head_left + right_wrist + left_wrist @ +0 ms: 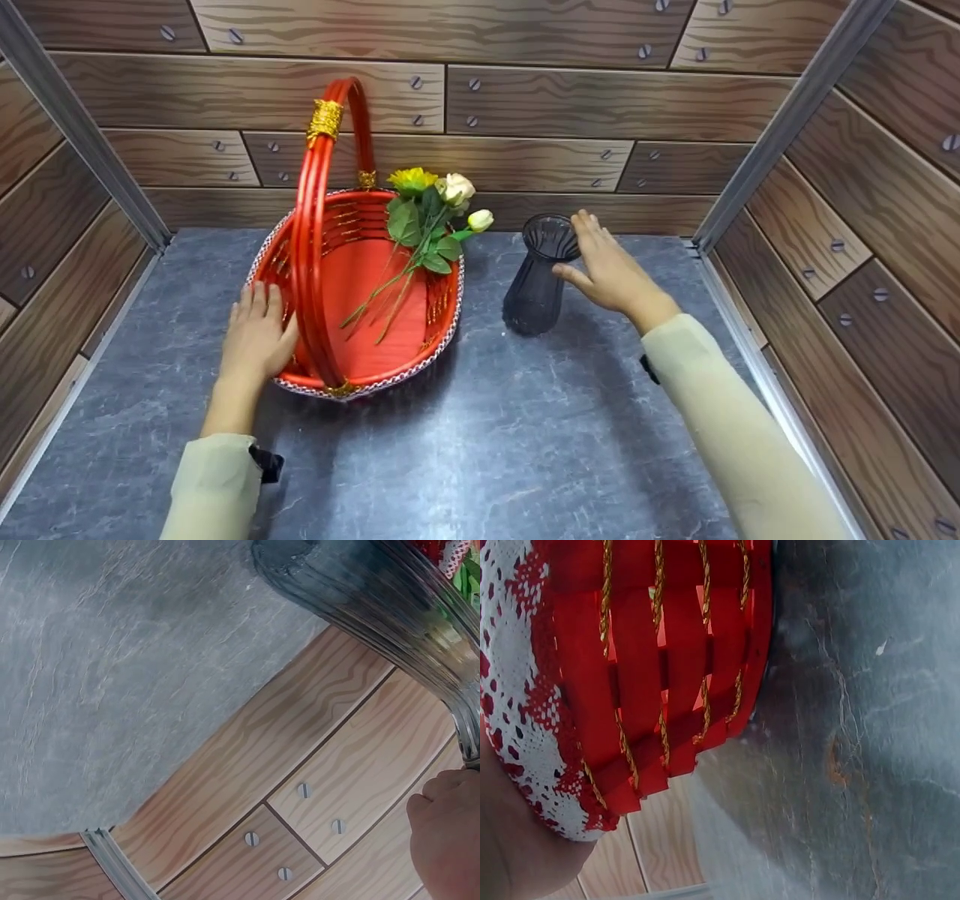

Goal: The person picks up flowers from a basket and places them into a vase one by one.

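A red woven basket (390, 315) with a tall arched handle and lace trim stands on the table left of centre. My left hand (255, 337) rests at its left rim, fingers extended, thumb beside the handle. In the left wrist view, part of the left hand (529, 832) shows behind the lace edge (514, 660). Artificial flowers (431, 217), one yellow and two whitish, lean in the basket with heads over its far right rim. Right of it stands a dark ribbed glass vase (531, 292). My right hand (611, 274) is at the vase's rim, fingers fairly straight and thumb apart.
Wood-patterned panels (525, 97) enclose the grey marbled table (480, 450) at the back and sides. Metal corner strips (795, 120) run up where the panels meet. Basket and vase stand near the back wall, with a gap between them.
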Demonstrator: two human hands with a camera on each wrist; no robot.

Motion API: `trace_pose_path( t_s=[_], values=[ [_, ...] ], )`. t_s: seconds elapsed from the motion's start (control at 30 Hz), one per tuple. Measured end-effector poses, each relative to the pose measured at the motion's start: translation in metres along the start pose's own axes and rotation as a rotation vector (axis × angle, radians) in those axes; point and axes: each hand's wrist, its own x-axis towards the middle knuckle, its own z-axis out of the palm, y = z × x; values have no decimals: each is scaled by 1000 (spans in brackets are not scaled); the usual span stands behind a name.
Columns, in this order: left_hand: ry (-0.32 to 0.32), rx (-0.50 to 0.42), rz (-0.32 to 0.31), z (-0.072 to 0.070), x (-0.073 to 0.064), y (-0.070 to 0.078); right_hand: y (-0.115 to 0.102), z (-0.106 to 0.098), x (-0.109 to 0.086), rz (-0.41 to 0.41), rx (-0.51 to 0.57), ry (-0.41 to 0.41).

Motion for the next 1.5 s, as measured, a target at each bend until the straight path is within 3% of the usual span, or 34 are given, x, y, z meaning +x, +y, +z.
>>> trace_pose_path(
  t_s=[0.2, 0.33, 0.5, 0.57, 0.7, 0.77, 0.83, 0.9, 1.0, 1.17, 1.3, 1.5],
  values=[
    [12, 6, -31, 2, -1, 2, 1, 1, -4, 13, 45, -1],
    [21, 4, -39, 2, 2, 5, 0, 1, -9, -8, 66, 79],
    [31, 10, -35, -2, 1, 4, -18, 6, -17, -63, 152, 265],
    [34, 12, -34, -4, 0, 3, -32, 12, -17, -115, 215, 378],
    [30, 12, -42, -7, -2, 2, -70, 25, -9, -231, 402, 610],
    [32, 7, -41, -7, -2, 2, -90, 32, -5, -256, 546, 654],
    [38, -1, -40, -6, -1, 2, -110, 39, -1, -251, 753, 614],
    [56, -10, -37, -4, 0, 2, -129, 46, 3, -192, 964, 520],
    [66, -18, -38, 0, 1, 2, -152, 59, 8, -52, 1276, 377],
    [65, -27, -48, 6, 0, 2, -175, 76, 21, 190, 1633, 209],
    [61, -36, -57, 7, 0, 3, -185, 87, 34, 328, 1782, 115],
    [51, -49, -70, 5, 2, 2, -202, 105, 55, 405, 1815, 30]
  ],
)
